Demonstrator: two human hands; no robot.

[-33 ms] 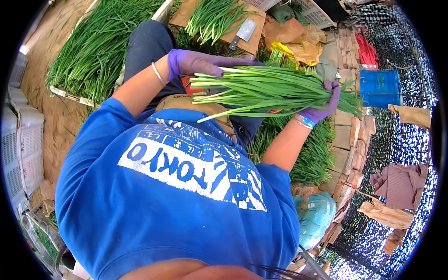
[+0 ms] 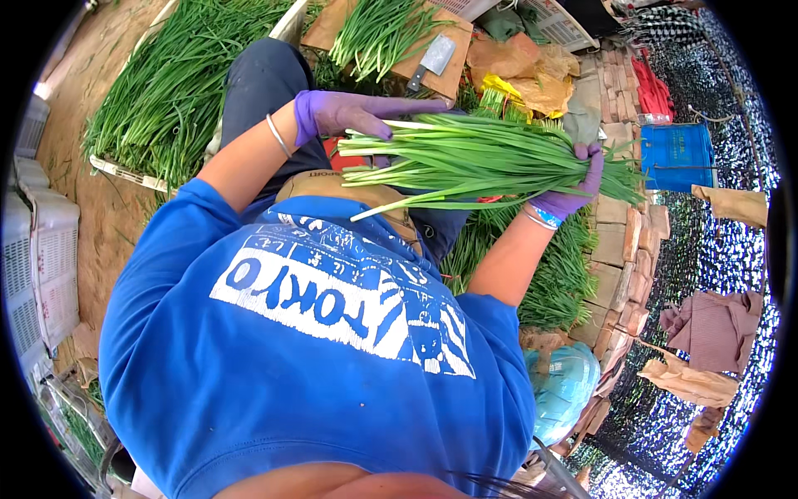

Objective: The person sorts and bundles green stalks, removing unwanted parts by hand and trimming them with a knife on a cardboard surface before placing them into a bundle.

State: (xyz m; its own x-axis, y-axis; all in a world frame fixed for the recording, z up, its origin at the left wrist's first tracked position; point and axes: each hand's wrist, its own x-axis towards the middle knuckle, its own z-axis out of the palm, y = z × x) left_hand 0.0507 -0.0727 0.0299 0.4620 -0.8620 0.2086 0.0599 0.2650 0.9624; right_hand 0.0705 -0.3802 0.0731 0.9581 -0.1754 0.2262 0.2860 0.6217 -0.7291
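Note:
A long bunch of garlic chives (image 2: 490,158) lies level across my lap, pale stem ends to the left and green tips to the right. Purple-gloved, my right hand (image 2: 578,185) is wrapped round the leafy end. My left hand (image 2: 345,115), in a matching glove, has its fingers stretched out along the upper side of the stem ends, the thumb close to them. Whether it presses on the stems is hard to see. Beneath the bunch, at my right, a heap of chives (image 2: 544,274) is spread out.
Ahead, a cleaver (image 2: 438,54) and more chives (image 2: 378,37) rest on a wooden board (image 2: 453,73). Left of my knee stands a crate (image 2: 129,170) piled with chives. Bricks (image 2: 636,274) line the right side, near a blue container (image 2: 677,154). Grey crates (image 2: 54,249) stand far left.
My left hand has shifted very slightly, and the stem ends near it have spread a little. My right hand keeps its hold in the same place.

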